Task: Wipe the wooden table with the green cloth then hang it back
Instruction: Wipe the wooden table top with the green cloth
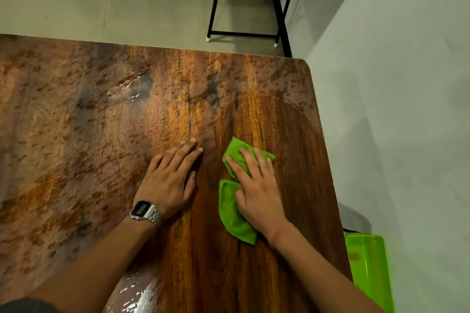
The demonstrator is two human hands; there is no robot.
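The green cloth point(232, 213) lies bunched on the wooden table point(76, 147), near its right side. My right hand point(256, 190) presses flat on the cloth with straight, spread fingers, covering its middle. Just left of the cloth, my left hand point(170, 175) rests palm down on the bare wood, fingers straight; a metal watch sits on that wrist. Wet streaks and droplets show on the table's left and far parts, while the wood around the cloth looks darker and smeared.
The table's rounded far right corner point(304, 63) and right edge are close to the cloth. A black metal chair frame point(244, 7) stands on the floor beyond the table. A bright green plastic bin point(368, 269) sits on the floor at the lower right.
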